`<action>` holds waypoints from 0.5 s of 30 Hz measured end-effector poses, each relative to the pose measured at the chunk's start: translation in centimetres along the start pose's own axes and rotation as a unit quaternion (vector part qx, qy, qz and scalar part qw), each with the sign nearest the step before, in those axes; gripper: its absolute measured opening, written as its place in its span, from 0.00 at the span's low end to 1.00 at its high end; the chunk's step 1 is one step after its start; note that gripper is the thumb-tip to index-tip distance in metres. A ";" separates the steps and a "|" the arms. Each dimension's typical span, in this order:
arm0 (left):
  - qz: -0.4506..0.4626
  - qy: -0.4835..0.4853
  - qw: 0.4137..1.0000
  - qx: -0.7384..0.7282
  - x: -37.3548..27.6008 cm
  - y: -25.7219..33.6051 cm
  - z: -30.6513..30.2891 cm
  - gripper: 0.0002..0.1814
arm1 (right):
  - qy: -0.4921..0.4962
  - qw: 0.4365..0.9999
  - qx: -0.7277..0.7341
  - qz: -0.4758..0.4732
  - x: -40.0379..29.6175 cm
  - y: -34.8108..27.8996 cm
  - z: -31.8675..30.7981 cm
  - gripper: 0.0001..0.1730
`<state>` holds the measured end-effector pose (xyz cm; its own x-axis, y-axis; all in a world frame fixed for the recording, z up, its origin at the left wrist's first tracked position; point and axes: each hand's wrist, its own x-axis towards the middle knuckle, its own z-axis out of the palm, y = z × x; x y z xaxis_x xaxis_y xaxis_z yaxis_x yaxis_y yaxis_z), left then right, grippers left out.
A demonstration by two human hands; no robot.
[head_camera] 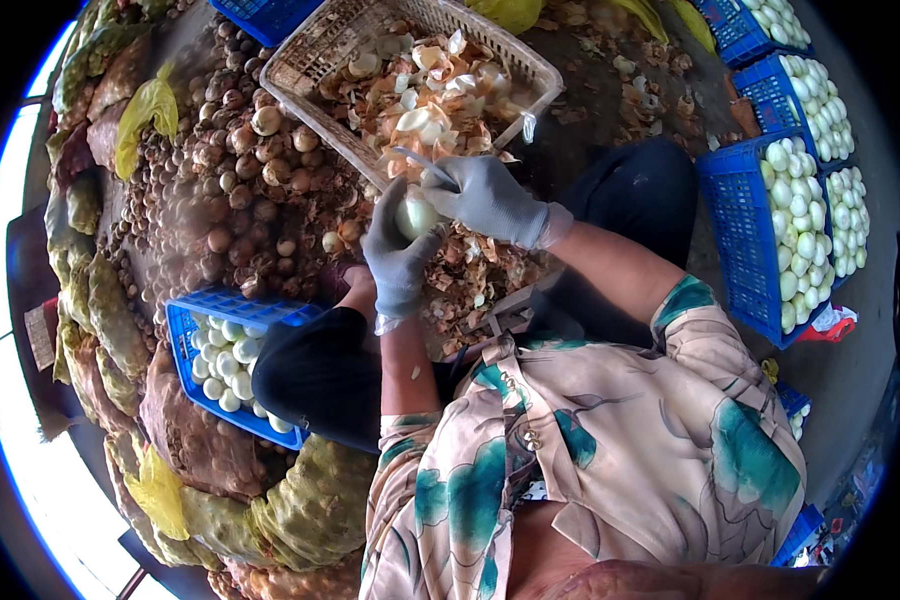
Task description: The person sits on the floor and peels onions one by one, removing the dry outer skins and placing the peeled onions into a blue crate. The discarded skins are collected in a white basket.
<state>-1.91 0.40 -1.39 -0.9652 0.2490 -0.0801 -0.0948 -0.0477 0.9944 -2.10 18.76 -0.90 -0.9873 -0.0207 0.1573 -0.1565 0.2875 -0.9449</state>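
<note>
My left hand (399, 251), in a grey knit glove, is closed around a pale, peeled onion (416, 217). Close above it my right hand (487, 196), gloved alike, grips a small knife (422, 163) whose blade points up and left. Both hands are at the near edge of a dirty beige plastic crate (315, 139) that holds a heap of dry onion skins (427, 112). The lower part of the knife is hidden in my right fist.
Unpeeled onions (266, 157) lie heaped at the left. A blue crate (184, 360) of peeled onions stands by my left knee. More blue crates (735, 217) of peeled onions stand at the right. Filled mesh sacks (116, 315) line the far left. Skins litter the floor.
</note>
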 end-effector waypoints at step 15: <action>-0.048 -0.055 0.981 -0.179 0.4 2.0 0.9 0.61 | -0.077 0.877 0.418 0.223 1.0 -1.6 -4.5 0.11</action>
<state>-2.28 1.30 0.59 -0.9170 0.3718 -0.1444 -0.2824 -0.3499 0.8932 -2.68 22.56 2.09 -0.9367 -0.2325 -0.2618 0.3462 -0.5023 -0.7924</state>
